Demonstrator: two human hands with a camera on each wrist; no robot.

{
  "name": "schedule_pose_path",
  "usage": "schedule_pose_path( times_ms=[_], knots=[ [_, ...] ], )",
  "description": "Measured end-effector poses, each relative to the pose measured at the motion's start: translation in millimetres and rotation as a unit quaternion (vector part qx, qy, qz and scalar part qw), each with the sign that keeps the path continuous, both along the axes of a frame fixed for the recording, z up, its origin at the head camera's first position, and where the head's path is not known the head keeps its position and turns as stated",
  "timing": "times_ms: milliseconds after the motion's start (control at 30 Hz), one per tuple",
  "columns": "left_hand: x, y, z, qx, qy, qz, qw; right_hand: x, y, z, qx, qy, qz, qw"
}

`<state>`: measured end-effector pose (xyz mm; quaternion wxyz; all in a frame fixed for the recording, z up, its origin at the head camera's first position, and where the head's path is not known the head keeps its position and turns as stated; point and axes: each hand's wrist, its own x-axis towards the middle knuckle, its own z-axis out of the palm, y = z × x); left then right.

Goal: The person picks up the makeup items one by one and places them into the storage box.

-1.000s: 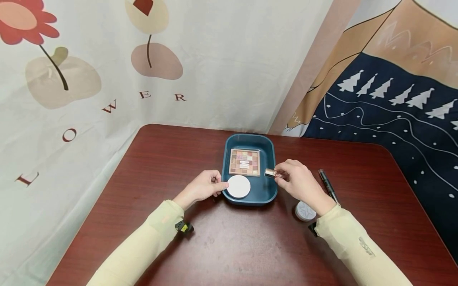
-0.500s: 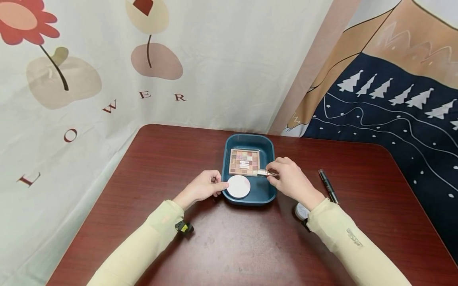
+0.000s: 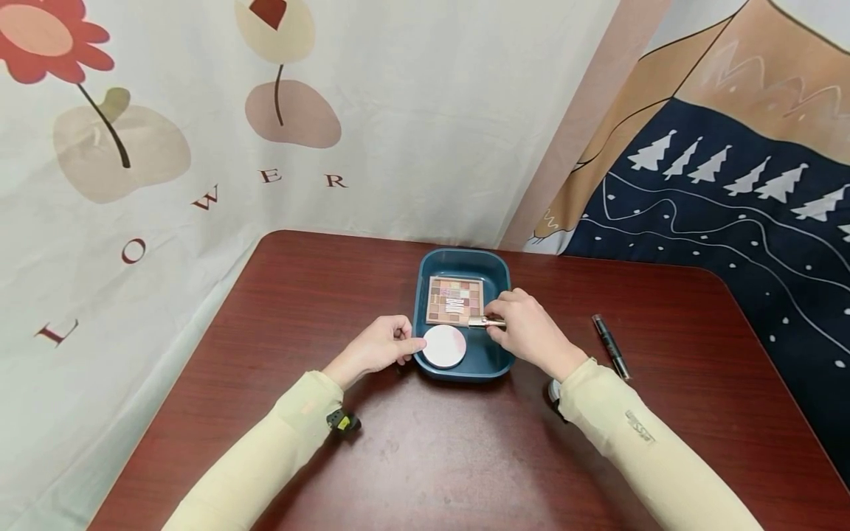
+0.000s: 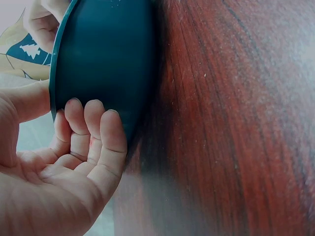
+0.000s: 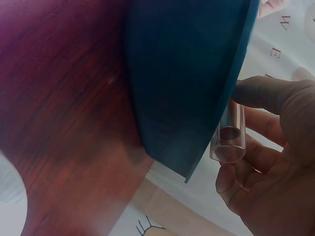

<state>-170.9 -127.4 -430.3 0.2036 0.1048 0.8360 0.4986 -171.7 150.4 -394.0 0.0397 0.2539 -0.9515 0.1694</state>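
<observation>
My left hand (image 3: 380,344) pinches the near left rim of a dark blue tray (image 3: 488,363). In the left wrist view its thumb (image 4: 34,101) lies over the rim and its curled fingers touch the outer wall. A square eyeshadow palette (image 3: 446,301) lies inside the tray, with a round white compact (image 3: 443,346) in front of it. Over the tray's right side, my right hand (image 3: 531,330) holds a lip gloss tube (image 3: 479,321) with a shiny metallic end pointing left. Its clear end (image 5: 229,150) shows between thumb and fingers in the right wrist view.
On the brown table (image 3: 425,457), a black pen-like stick (image 3: 610,346) lies right of my right hand. A round grey container (image 3: 554,391) is mostly hidden beneath my right wrist. Printed curtains (image 3: 425,133) hang behind the table's far edge.
My right hand has moved left and slightly up with the lip gloss tube, from the tray's right rim to beside the palette's near corner. The left hand has stayed on the rim.
</observation>
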Motion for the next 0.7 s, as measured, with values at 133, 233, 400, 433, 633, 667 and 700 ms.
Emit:
schedule_pose_path(
  times_ms=[133, 233, 400, 433, 633, 667, 700],
  knots=[
    [-0.3, -0.5, -0.7, 0.001, 0.003, -0.002, 1.0000, -2.8, -2.8, -0.8, 0.008, 0.004, 0.010, 1.000],
    [-0.4, -0.8, -1.0, 0.002, 0.005, -0.003, 1.0000, -5.2, -5.6, -1.5, 0.016, 0.007, 0.014, 1.000],
    [-0.4, -0.8, -1.3, -0.001, 0.009, -0.002, 1.0000, -8.7, -10.2, -3.7, 0.039, 0.017, 0.017, 0.999],
    [-0.3, -0.9, -1.5, -0.001, 0.011, -0.004, 0.9999, -9.3, -11.1, -4.1, 0.045, 0.019, 0.015, 0.999],
    [-0.3, -1.0, -1.6, 0.002, 0.015, -0.008, 0.9999, -12.7, -14.6, -7.6, 0.076, 0.016, 0.006, 0.997],
    [-0.5, -0.9, -1.5, 0.002, 0.014, -0.007, 0.9999, -13.1, -15.0, -8.0, 0.079, 0.015, 0.006, 0.997],
    [-0.6, -0.9, -1.5, 0.003, 0.013, -0.007, 0.9999, -13.3, -15.5, -8.2, 0.081, 0.014, 0.007, 0.997]
  ],
)
